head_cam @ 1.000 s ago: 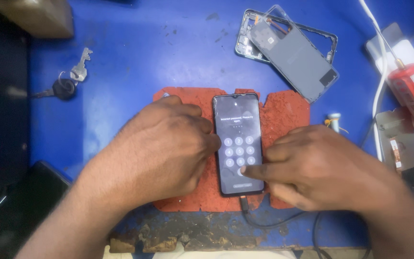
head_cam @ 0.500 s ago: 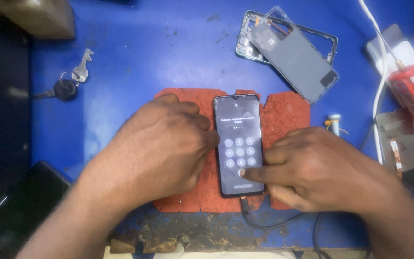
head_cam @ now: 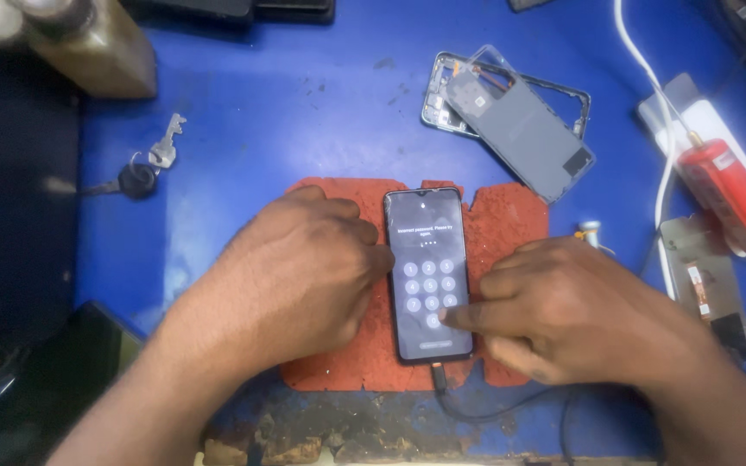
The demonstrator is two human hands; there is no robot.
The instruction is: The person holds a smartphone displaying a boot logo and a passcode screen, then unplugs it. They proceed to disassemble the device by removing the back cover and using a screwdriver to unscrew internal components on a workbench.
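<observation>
Smartphone (head_cam: pixel 426 274) lies face up on a worn red mat (head_cam: pixel 506 226) in the middle of the blue surface (head_cam: pixel 287 112), its screen lit with a number keypad and a dark cable (head_cam: pixel 477 412) plugged into its near end at 6 o'clock. At its 9 o'clock edge the left hand (head_cam: pixel 291 280) rests palm down, fingers curled against the phone's side, gripping nothing. From 3 o'clock the right hand (head_cam: pixel 572 311) reaches in, loosely clenched, one fingertip (head_cam: pixel 444 317) pressing the lower keypad. At 1 o'clock of the phone lies a dismantled phone frame with grey back cover (head_cam: pixel 520 125); keys (head_cam: pixel 144 168) sit at 10 o'clock, and a red cylindrical tool (head_cam: pixel 731 197) at 2 o'clock.
</observation>
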